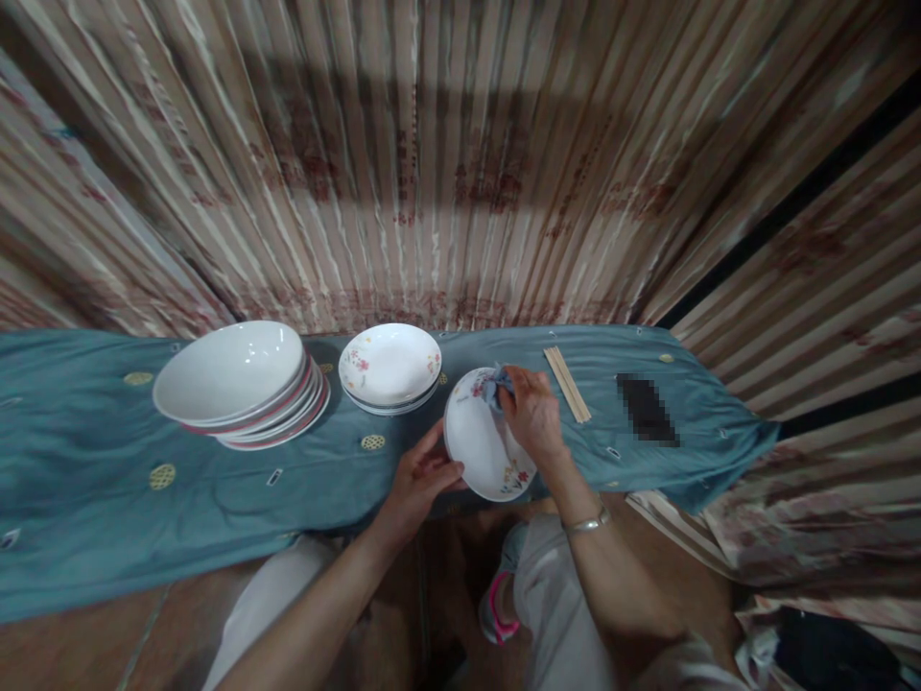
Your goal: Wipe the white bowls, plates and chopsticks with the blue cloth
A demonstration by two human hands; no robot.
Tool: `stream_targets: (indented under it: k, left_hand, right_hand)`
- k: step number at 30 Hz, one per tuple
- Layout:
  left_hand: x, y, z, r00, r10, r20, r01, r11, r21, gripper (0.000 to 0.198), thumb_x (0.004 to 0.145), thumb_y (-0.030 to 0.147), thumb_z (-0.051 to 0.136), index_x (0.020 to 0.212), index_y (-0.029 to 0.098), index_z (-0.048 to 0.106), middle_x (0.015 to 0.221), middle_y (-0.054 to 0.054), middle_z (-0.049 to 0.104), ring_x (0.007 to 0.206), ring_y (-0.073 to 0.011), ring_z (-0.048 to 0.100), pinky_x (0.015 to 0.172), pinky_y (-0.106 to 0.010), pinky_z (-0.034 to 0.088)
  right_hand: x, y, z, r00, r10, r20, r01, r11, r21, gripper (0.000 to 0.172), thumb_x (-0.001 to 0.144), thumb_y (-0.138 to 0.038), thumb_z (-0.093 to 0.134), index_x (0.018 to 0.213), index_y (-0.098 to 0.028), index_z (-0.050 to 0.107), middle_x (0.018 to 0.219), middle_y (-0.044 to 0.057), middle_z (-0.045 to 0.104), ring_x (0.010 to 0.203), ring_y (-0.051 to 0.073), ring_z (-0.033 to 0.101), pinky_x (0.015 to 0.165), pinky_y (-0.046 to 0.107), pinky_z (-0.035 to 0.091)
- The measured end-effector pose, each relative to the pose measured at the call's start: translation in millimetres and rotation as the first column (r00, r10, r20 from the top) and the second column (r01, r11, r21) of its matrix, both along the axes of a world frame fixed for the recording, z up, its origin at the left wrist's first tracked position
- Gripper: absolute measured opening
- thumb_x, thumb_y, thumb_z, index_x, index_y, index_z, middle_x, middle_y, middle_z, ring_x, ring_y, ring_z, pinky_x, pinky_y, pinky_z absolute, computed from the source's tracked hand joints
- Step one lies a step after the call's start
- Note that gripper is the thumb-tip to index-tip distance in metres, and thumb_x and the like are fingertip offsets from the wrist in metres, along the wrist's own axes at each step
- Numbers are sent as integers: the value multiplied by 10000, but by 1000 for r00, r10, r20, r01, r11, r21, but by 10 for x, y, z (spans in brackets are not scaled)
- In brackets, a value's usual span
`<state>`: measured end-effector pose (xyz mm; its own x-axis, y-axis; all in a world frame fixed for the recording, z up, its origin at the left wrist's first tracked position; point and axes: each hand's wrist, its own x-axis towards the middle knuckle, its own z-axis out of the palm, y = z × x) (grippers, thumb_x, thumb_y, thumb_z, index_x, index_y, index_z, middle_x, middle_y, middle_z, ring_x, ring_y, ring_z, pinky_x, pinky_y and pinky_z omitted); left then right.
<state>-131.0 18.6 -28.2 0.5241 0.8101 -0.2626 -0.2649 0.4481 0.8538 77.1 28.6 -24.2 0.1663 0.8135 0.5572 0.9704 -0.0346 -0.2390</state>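
My left hand (424, 477) grips the near left rim of a white flowered plate (481, 446), holding it tilted above the teal cloth (144, 499). My right hand (531, 415) is closed on a small blue-grey rag (495, 386) pressed against the plate's upper face. A metal watch sits on my right wrist.
A stack of white bowls with red rims (241, 384) stands at the left. A smaller stack of flowered plates (389, 367) sits beside it. Wooden chopsticks (567, 384) lie to the right, near a dark blurred object (648, 410). Striped curtains hang behind.
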Motion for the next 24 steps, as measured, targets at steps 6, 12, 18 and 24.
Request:
stream_targets:
  k: [6, 12, 18, 24]
  left_hand:
    - [-11, 31, 41, 998, 57, 0, -57, 998, -6, 976, 573, 277, 829, 1440, 173, 394, 985, -90, 738, 896, -257, 673, 732, -361, 574]
    - [-22, 54, 87, 996, 92, -4, -92, 996, -1, 960, 581, 267, 822, 1439, 190, 398, 997, -85, 735, 899, -256, 675, 748, -364, 572]
    - [-29, 79, 62, 993, 116, 0, -116, 993, 14, 946, 579, 270, 820, 1430, 209, 413, 1001, -76, 733, 868, -233, 678, 712, -343, 583]
    - [-32, 102, 51, 990, 141, -4, -141, 990, 11, 908, 577, 269, 822, 1406, 239, 453, 989, -55, 735, 840, -208, 678, 702, -319, 583]
  right_hand:
    - [40, -50, 36, 989, -126, 74, 137, 977, -165, 305, 903, -255, 499, 1130, -85, 609, 955, 156, 688, 916, 280, 597, 809, 381, 470]
    - [17, -94, 122, 969, -213, 124, 244, 904, -350, 279, 922, -316, 483, 1063, -125, 629, 903, 147, 705, 871, 251, 652, 707, 299, 449]
    - [0, -116, 200, 960, -239, 144, 279, 815, -508, 289, 942, -366, 437, 1023, -159, 621, 917, 120, 725, 873, 231, 684, 685, 273, 431]
    - [-24, -148, 273, 960, -222, 169, 279, 744, -608, 317, 955, -391, 400, 1032, -166, 610, 944, 131, 722, 895, 237, 692, 712, 288, 444]
